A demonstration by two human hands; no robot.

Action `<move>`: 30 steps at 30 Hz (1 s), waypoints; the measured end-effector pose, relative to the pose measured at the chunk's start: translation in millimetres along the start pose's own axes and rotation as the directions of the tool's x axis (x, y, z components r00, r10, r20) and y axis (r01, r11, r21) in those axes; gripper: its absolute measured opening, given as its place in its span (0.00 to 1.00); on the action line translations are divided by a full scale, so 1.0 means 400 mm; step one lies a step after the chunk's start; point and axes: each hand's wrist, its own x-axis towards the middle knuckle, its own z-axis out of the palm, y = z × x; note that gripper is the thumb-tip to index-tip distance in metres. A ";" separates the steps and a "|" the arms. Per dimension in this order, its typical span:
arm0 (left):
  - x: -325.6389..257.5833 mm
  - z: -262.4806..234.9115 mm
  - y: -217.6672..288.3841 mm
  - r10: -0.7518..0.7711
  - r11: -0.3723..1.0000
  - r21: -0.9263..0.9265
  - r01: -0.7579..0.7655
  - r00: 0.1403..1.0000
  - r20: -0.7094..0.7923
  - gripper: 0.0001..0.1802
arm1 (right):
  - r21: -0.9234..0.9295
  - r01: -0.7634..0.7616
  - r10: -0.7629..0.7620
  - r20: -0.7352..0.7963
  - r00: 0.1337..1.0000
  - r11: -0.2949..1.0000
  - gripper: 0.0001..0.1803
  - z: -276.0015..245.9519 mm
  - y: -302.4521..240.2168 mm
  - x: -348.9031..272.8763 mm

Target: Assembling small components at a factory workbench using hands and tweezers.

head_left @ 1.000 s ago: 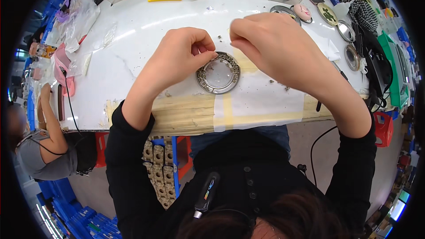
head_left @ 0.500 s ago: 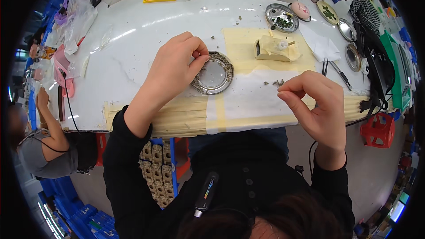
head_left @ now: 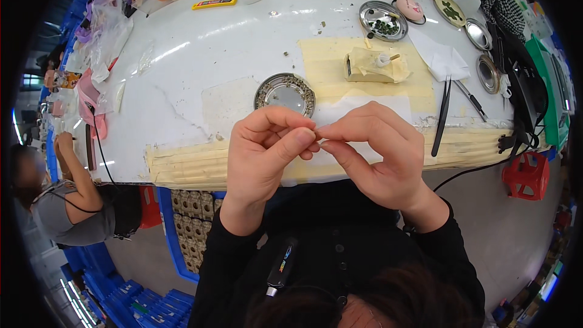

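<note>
L hand (head_left: 262,157) & R hand (head_left: 385,155) tog., both pinched.

The hands (head_left: 261,152) have come together, the left off the dish (head_left: 282,101).

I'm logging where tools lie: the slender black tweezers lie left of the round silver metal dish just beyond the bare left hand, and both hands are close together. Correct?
Not quite: the head view shows the slender black tweezers lying right of the round silver metal dish just beyond the bare left hand. That hand and the bare right hand are indeed close together.
</note>
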 end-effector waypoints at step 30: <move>-0.005 0.043 -0.049 0.119 0.972 0.199 -0.128 0.991 0.058 0.32 | 0.203 -0.115 0.121 -0.019 0.992 0.972 0.09 -0.025 0.043 -0.049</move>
